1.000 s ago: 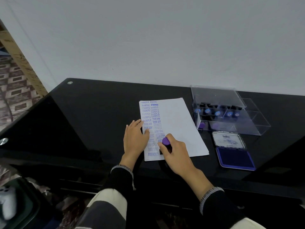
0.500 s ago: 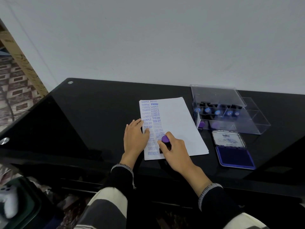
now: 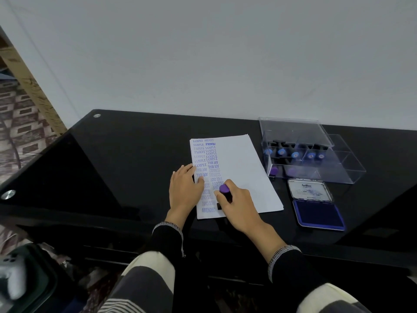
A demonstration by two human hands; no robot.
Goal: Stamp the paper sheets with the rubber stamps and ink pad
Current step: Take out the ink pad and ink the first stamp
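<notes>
Your left hand (image 3: 186, 188) is lying flat on the near-left part of the paper sheets (image 3: 243, 172), fingers straight and together, so I reckon it's there to pin the stack on that slick black counter (image 3: 126, 168). Just right of it, your right hand (image 3: 237, 203) has its fingers clamped round the purple-topped stamp (image 3: 224, 192), pressed upright onto the sheet beside the column of blue prints. Further right, the open ink pad (image 3: 317, 214) and clear stamp box (image 3: 311, 159) sit within easy reach.
</notes>
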